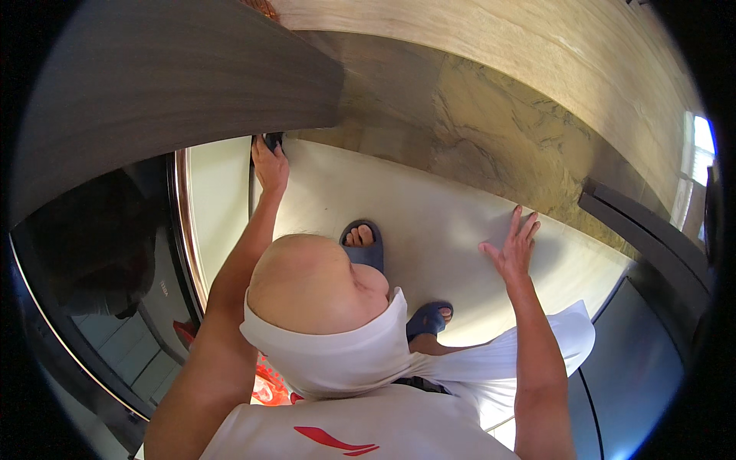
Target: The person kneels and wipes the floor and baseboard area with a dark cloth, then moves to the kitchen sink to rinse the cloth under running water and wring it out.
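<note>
My left hand (pixel 270 167) reaches to the lower edge of a dark wood-grain panel (pixel 190 75). Between its thumb and fingers is a small black object (pixel 273 140), partly hidden by the panel and the fingers, so its kind is unclear. My right hand (pixel 516 244) holds nothing. Its fingers are spread over the pale floor (pixel 414 198), close to the foot of a brown marble-look stone wall band (pixel 489 126). Whether the fingertips touch the floor or the wall is hard to tell. A bare bent knee (pixel 313 282) rises between my arms.
A glossy black appliance front (pixel 98 247) stands at the left. Blue slide sandals (pixel 368 256) are on my feet. At the right are a dark grey bar-like edge (pixel 644 218) and a blue-grey panel (pixel 638 351). A red patterned bag (pixel 270 388) shows below the knee.
</note>
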